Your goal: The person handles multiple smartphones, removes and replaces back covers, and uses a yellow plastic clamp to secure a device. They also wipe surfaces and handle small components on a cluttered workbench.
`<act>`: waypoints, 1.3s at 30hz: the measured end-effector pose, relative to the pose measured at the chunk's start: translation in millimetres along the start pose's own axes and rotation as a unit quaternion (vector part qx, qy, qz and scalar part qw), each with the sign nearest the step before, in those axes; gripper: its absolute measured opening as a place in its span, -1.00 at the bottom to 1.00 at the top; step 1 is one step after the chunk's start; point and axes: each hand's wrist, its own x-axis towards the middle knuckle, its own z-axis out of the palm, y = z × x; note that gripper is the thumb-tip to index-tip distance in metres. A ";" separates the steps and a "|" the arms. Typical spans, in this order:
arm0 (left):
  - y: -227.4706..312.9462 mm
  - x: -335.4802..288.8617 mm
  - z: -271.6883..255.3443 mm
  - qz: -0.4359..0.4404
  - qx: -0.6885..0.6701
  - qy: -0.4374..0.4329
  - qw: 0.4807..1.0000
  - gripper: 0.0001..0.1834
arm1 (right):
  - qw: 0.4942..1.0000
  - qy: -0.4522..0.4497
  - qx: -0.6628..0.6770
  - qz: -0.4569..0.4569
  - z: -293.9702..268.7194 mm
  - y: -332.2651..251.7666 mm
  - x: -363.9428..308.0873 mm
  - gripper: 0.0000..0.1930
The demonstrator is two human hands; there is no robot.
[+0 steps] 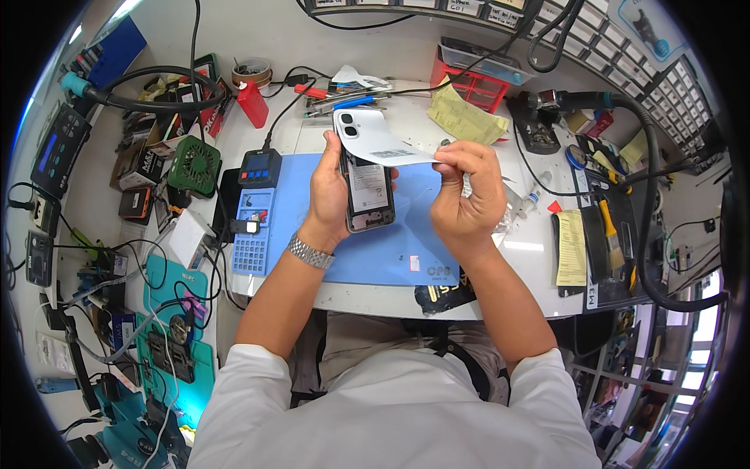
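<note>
My left hand [331, 191] is wrapped round a smartphone [369, 191] held above the blue mat, its battery and inner parts laid bare at the lower end. A thin white back cover [381, 139] is bent up off the phone. Its camera end still lies against the phone's upper end, by my left thumb. My right hand [471, 191] pinches the cover's free corner between thumb and fingers, pulled out to the right. The blue repair mat [344, 266] lies under both hands, with a small pinkish-white label [414, 263] on it.
A small dark device with a screen [260, 168] stands by the mat's left edge. Behind are a red bottle [252, 105], tools [349, 103] and yellow paper [465, 117]. To the right lie a brush [612, 234] and thick black hose [647, 156]; a green fan [195, 166] sits left.
</note>
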 end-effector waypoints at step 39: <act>42.1 -7.3 -17.1 0.073 -0.129 -0.131 0.980 -0.06 | 0.880 -0.260 -0.074 0.390 20.4 23.1 -6.7 -0.86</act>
